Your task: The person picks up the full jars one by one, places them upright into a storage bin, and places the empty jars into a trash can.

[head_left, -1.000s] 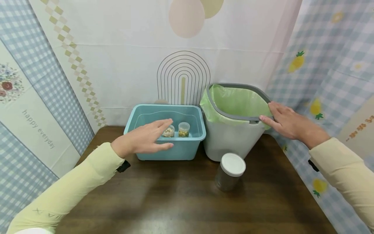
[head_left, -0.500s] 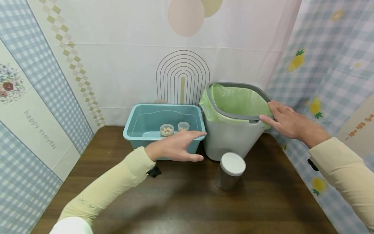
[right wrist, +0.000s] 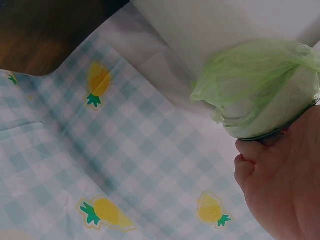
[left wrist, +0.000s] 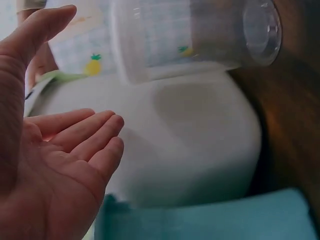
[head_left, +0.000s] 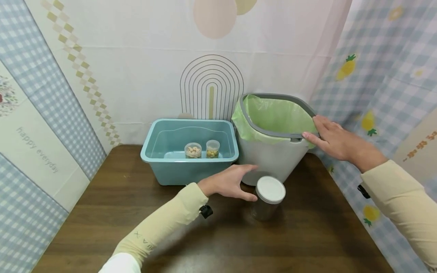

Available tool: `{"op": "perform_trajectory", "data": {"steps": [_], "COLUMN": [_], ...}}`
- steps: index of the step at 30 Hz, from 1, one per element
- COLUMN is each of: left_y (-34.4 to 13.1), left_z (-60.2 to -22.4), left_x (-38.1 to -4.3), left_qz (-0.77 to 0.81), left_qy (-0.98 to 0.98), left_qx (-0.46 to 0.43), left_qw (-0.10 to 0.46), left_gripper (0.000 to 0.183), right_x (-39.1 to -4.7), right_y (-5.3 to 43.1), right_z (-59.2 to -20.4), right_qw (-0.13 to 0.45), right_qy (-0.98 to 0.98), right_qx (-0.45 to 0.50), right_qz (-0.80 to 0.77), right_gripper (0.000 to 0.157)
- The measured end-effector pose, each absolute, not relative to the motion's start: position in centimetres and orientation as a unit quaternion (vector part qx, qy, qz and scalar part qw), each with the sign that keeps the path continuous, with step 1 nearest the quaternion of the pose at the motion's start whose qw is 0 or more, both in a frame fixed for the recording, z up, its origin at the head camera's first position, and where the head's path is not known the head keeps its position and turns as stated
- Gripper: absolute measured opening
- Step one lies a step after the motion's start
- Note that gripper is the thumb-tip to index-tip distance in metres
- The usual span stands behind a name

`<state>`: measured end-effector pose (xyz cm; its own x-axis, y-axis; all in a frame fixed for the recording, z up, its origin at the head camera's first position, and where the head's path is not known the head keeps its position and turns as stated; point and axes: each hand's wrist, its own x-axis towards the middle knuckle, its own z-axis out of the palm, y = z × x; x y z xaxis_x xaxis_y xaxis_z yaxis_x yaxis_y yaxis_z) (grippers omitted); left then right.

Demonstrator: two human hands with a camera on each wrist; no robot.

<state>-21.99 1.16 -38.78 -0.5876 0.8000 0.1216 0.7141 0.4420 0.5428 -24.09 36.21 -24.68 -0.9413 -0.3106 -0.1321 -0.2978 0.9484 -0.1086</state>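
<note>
In the head view, my left hand (head_left: 229,182) reaches toward a clear lidded jar (head_left: 268,197) standing on the table. Its thumb tip overlaps the jar's left side there, and the fingers extend toward the bin. The left wrist view shows the palm holding nothing, thumb and fingers spread apart, with the transparent jar (left wrist: 200,40) beyond the fingertips. My right hand (head_left: 341,142) rests on the grey rim at the right front corner of a trash bin (head_left: 273,159), thumb along the front. A green bag (head_left: 283,113) lines the bin; its edge hangs over the side in the right wrist view.
Left of the bin stands a blue-green tub (head_left: 187,170), holding a small cup of pale pieces (head_left: 193,151) and another of yellow-green pieces (head_left: 212,149). A brown wooden table (head_left: 136,227) bears everything. Patterned cloth (head_left: 143,87) hangs behind and along both sides.
My left hand has moved right and down, from over the tub to the jar's left side. My right hand keeps its place on the bin rim. The jar has not moved.
</note>
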Motion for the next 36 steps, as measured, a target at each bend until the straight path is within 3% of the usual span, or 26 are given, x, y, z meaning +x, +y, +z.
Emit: {"op": "perform_trajectory", "data": {"steps": [11, 17, 36], "left_y": [4.5, 4.8, 4.3], "left_z": [-44.0, -46.2, -44.9], "left_x": [-22.3, -21.6, -21.1], "left_qz": [0.355, 0.393, 0.446], "left_qy": [0.833, 0.823, 0.807], "left_qx": [0.414, 0.403, 0.375], "left_qw": [0.09, 0.076, 0.09], "left_gripper": [0.104, 0.097, 0.086], "right_x": [-23.6, -23.9, -23.7], "right_y": [36.2, 35.1, 36.2], "right_z": [-25.3, -26.0, -25.0], "right_qw": [0.086, 0.085, 0.071], "right_qy": [0.983, 0.981, 0.983], "right_qx": [-0.146, -0.156, -0.145], "right_qz": [-0.074, -0.081, -0.083], "right_gripper": [0.095, 0.096, 0.095]}}
